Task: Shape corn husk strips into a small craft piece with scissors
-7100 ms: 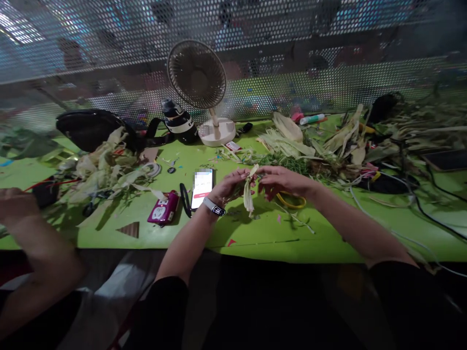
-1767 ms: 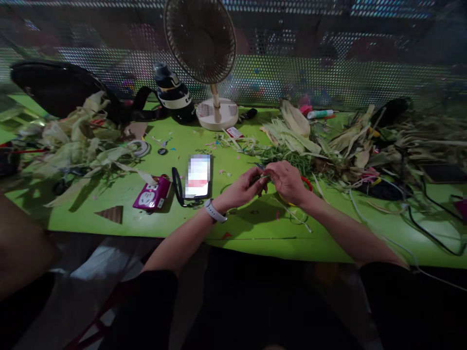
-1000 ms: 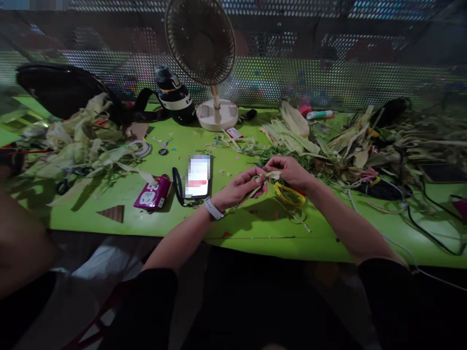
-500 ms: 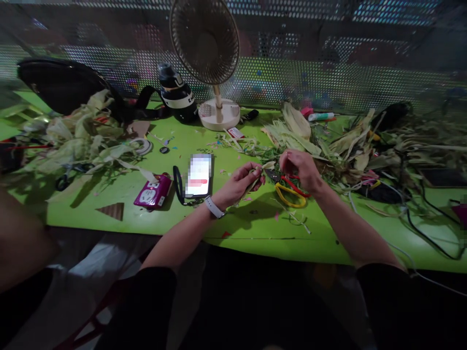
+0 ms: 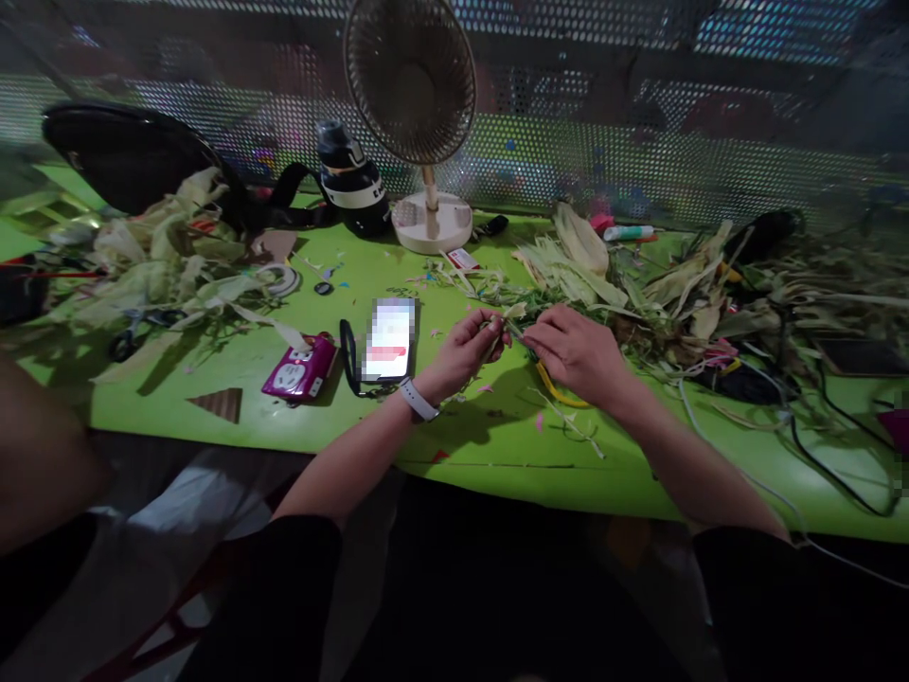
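The left hand (image 5: 472,349) is raised just over the green bench (image 5: 497,450), thumb and forefinger pinched together on a pale husk strip (image 5: 514,312). The strip's light end pokes out past those fingers on the side facing the right hand (image 5: 579,358), while the rest of it is mostly hidden in the grip. The right hand comes in from the other side, back of the hand up, its fingers (image 5: 543,336) drawn close together and pointing at the strip, their tips just beside it. Whether they actually pinch part of it I cannot tell; the spot is small and dim. So the strip sits between the two sets of fingertips, held by the left. Just below the right hand a yellow handle loop (image 5: 558,386) lies on the bench, partly covered by the hand, with a thin pale fibre (image 5: 579,434) nearer the bench's front edge. Beyond the hands spreads a heap of husks (image 5: 568,270) mixed with green shreds. On the left forearm's side are a phone (image 5: 392,336) with its screen lit, a purple packet (image 5: 302,369) and a second pile of husks (image 5: 163,246). Farther back stand a dark bottle (image 5: 355,189) and a fan (image 5: 412,85), side by side before a perforated screen (image 5: 603,123). A light band (image 5: 418,400) circles the left wrist.
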The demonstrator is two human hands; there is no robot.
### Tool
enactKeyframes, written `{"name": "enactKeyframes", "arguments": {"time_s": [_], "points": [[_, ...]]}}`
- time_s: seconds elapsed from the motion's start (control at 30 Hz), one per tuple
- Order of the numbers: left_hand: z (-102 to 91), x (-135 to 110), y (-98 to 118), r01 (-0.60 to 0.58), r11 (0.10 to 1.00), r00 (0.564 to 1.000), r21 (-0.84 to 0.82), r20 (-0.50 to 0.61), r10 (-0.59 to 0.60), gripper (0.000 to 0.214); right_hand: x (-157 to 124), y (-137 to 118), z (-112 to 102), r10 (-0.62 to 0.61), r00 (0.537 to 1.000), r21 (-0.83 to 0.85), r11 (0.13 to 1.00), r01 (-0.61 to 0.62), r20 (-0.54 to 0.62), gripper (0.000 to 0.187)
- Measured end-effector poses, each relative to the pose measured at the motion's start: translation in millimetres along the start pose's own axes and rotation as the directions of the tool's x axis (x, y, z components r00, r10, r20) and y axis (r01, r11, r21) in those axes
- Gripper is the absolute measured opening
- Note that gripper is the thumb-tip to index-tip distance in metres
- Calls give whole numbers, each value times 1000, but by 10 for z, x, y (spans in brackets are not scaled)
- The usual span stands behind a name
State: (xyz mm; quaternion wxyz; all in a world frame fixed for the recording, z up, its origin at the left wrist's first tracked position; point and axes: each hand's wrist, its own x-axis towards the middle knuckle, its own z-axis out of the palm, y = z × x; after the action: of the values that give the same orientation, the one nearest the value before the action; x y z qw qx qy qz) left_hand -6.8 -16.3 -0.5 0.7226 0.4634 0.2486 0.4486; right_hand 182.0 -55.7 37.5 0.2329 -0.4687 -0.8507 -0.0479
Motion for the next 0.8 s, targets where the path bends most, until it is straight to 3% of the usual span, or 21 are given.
{"name": "enactKeyframes", "arguments": {"time_s": [0.3, 0.63, 0.8], "points": [[25, -47, 63, 99, 978, 993, -186, -40, -108, 25, -19, 118, 70, -17, 1000, -59, 998, 17, 9, 26], [33, -26, -45, 69, 988, 994, -137, -69, -79, 29, -2, 147, 107, -185, 965, 51, 983, 179, 186, 27], [29, -26, -46, 97, 976, 985, -197, -118, -122, 32, 7, 227, 152, -73, 985, 186, 982, 43, 158, 24]]}}
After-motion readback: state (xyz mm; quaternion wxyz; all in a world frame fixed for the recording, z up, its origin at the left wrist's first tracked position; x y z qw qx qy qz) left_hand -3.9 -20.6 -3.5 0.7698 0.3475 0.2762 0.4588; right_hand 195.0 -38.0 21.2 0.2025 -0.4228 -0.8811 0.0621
